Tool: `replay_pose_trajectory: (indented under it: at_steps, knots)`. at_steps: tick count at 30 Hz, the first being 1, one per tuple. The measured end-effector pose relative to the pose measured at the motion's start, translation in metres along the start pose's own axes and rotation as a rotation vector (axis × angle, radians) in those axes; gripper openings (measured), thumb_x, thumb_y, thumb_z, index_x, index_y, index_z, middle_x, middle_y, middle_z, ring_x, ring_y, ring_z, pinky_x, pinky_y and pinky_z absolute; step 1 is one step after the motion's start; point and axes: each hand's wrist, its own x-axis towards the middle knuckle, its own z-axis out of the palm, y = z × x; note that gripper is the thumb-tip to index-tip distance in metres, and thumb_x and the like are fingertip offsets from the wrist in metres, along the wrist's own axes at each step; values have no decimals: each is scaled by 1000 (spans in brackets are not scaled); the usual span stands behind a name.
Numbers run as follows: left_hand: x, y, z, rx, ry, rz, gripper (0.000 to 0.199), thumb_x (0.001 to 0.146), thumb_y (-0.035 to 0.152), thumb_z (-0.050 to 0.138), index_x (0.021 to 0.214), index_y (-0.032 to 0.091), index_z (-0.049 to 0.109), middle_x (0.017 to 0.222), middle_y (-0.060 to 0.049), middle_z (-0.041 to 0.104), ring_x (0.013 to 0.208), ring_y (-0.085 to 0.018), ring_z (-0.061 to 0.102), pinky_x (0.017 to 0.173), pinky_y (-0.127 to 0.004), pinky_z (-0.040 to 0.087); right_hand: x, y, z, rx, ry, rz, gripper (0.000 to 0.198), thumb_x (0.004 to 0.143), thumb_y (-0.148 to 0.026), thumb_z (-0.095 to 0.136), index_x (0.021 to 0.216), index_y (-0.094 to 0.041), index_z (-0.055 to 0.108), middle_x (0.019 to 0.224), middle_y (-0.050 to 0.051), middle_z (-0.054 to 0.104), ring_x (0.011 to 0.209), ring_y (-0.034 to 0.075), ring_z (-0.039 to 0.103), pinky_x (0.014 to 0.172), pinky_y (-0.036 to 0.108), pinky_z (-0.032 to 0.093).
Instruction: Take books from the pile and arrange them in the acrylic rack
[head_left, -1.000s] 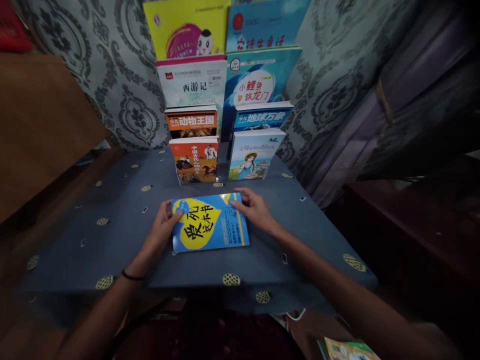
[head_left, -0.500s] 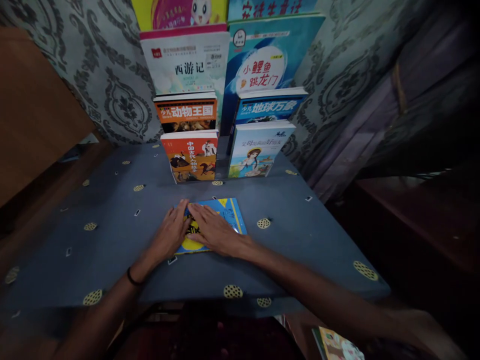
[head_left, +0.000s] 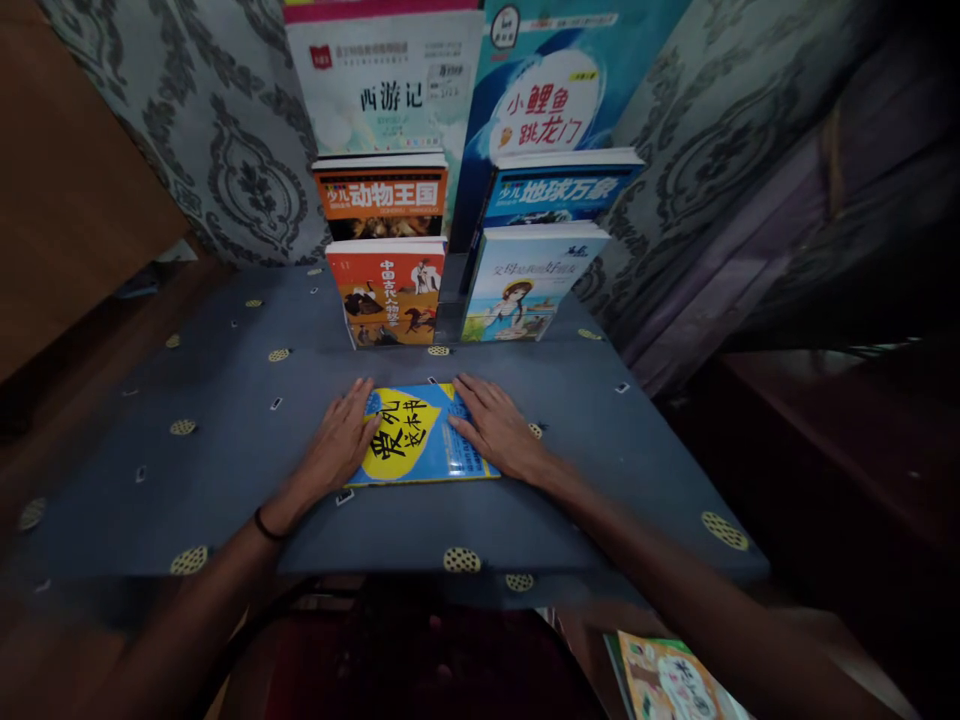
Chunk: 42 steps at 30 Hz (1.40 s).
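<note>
A blue and yellow book point(head_left: 420, 440) with large black Chinese characters lies flat on the table, near its front edge. My left hand point(head_left: 341, 435) rests over the book's left edge, fingers stretched out and pointing away from me. On the opposite side, my right hand point(head_left: 499, 430) lies on the book's right edge with its fingers extended. Neither hand is wrapped round the book. A dark band point(head_left: 268, 527) circles my left wrist.
Books stand in tiers behind, among them an orange-red book point(head_left: 390, 295) and a light blue book point(head_left: 529, 285). The table point(head_left: 247, 420) has a grey-blue cloth with pineapple prints. Another book point(head_left: 671, 680) lies below the table's front right. A patterned curtain point(head_left: 255, 170) hangs behind.
My right hand has slid right across the cover, from the book's middle to its right edge, uncovering the black characters. My left hand stays at the left edge. The view has tilted slightly down.
</note>
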Motion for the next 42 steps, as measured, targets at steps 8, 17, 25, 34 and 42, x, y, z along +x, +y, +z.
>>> replay_pose_trajectory:
  at_steps: [8, 17, 25, 34, 42]
  knots:
    - [-7, -2, -9, 152, 42, 45, 54, 103, 42, 34, 144, 10, 48, 156, -19, 45, 150, -29, 34, 120, -50, 35, 2, -5, -2, -33, 21, 10, 66, 103, -53, 29, 149, -9, 44, 153, 19, 48, 139, 33, 45, 115, 50, 37]
    - [-71, 45, -6, 393, -63, 258, 57, 103, 43, 41, 155, 19, 35, 162, -16, 35, 152, -29, 31, 120, -54, 31, 3, -3, 3, -30, 49, 1, 64, 102, -51, 31, 148, -8, 46, 151, 20, 50, 135, 34, 47, 112, 50, 38]
    - [-62, 21, -26, 478, -56, 202, 49, 103, 36, 44, 152, 26, 42, 158, -14, 43, 148, -33, 37, 117, -67, 30, -23, -21, -4, -158, 252, 52, 42, 99, -49, 45, 105, -14, 67, 100, 15, 68, 95, 31, 59, 85, 43, 46]
    - [-74, 5, -16, 267, 76, 91, 48, 102, 13, 32, 147, 14, 47, 155, -16, 47, 145, -27, 44, 114, -50, 46, -55, -45, -9, -54, 280, -121, 33, 102, -36, 46, 74, -21, 58, 67, 3, 63, 65, 18, 57, 67, 30, 40]
    - [-116, 67, -7, 190, 14, 273, 44, 101, 21, 41, 144, 23, 51, 153, -12, 51, 145, -24, 45, 114, -47, 46, 10, -81, -21, 102, 62, -258, 25, 100, -27, 49, 95, -18, 71, 98, 10, 75, 96, 22, 68, 90, 36, 50]
